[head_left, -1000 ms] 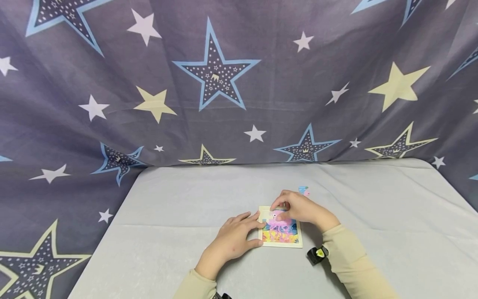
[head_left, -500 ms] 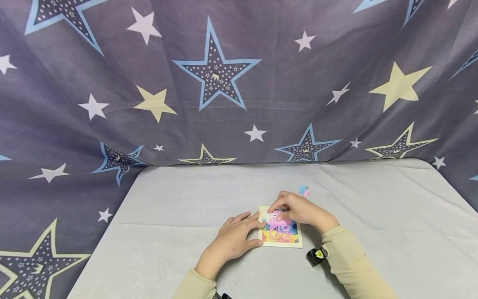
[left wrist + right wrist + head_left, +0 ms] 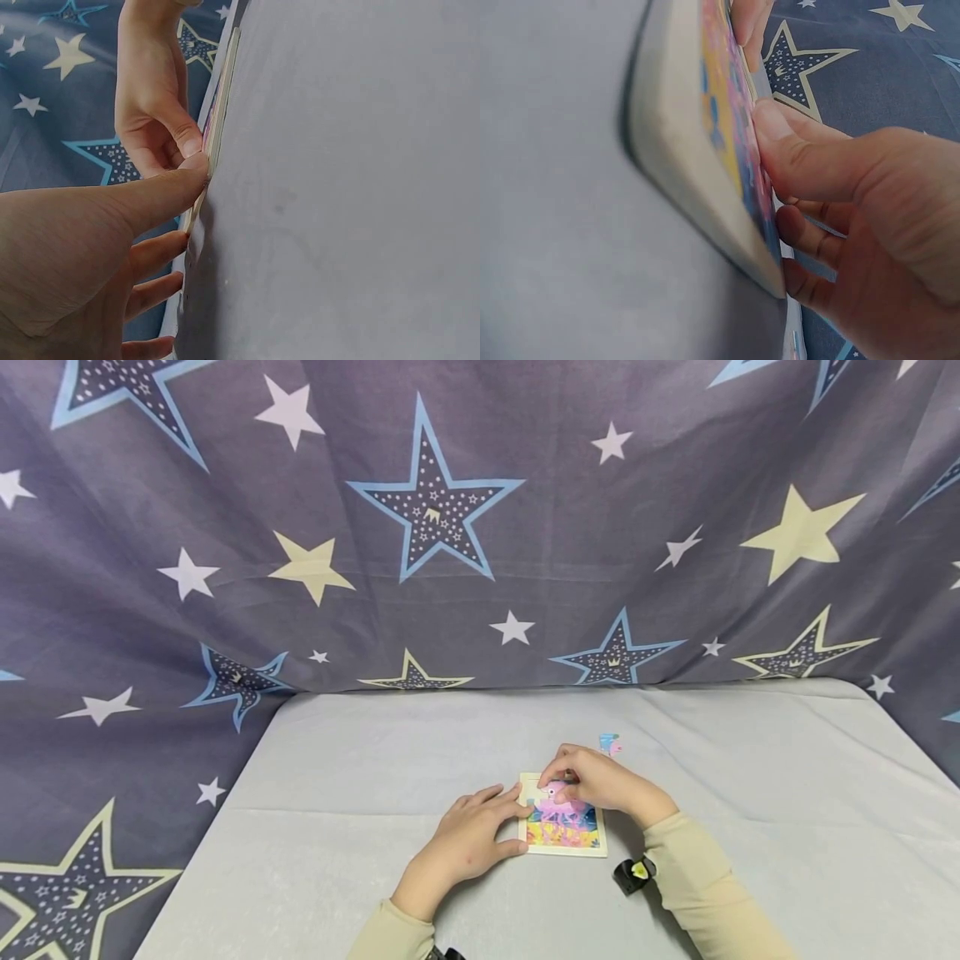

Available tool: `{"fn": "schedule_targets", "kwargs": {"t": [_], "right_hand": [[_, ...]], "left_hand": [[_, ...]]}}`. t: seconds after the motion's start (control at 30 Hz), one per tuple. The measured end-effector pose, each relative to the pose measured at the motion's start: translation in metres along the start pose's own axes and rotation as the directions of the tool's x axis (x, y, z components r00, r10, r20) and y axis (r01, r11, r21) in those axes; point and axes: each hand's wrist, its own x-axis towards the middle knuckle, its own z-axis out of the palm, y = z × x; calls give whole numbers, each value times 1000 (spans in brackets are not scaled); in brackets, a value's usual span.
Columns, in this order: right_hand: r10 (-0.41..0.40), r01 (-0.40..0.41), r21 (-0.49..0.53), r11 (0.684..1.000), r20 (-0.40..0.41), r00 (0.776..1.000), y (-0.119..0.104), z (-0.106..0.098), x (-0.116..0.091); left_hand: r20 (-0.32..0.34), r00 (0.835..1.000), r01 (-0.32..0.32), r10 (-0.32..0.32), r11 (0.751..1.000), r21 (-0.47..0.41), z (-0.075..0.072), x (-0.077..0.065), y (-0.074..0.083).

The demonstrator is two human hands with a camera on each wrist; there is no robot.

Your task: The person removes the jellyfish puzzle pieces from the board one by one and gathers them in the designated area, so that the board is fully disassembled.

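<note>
A small jigsaw puzzle in a cream-edged frame lies flat on the table, showing a pink sea creature over yellow and blue. Its upper left corner is bare backing. My left hand rests at the frame's left edge, fingers spread and fairly straight, thumb at the lower left corner. Over the top of the picture, my right hand pinches a pink puzzle piece with an eye on it between thumb and fingers. In the right wrist view the thumb presses down on the picture; the piece's far side is hidden by the fingers.
One loose puzzle piece, blue and pink, lies on the table just beyond my right hand. Grey cloth covers the table. A dark star-printed curtain hangs along the table's back edge.
My right fingertips have shifted very slightly left over the top of the puzzle. The left hand, the frame and the loose piece stay where they were.
</note>
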Motion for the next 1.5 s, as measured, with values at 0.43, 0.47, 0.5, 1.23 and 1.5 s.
{"fn": "schedule_targets", "kwargs": {"t": [0.43, 0.47, 0.5, 1.23, 1.5], "right_hand": [[-6, 5, -25, 1000, -5, 1000, 0, 0, 1], [-7, 7, -25, 1000, -6, 1000, 0, 0, 1], [-10, 10, -27, 1000, -6, 1000, -1, 0, 1], [-32, 32, -13, 999, 5, 999, 0, 2, 2], [-27, 27, 23, 999, -2, 1000, 0, 2, 2]], "left_hand": [[3, 1000, 4, -4, 1000, 3, -1, 1, 1], [3, 1000, 3, -3, 1000, 3, -1, 0, 1], [3, 1000, 2, -2, 1000, 4, -1, 0, 1], [-2, 1000, -13, 13, 1000, 6, -2, -2, 1], [0, 1000, -6, 6, 1000, 4, -1, 0, 0]]}}
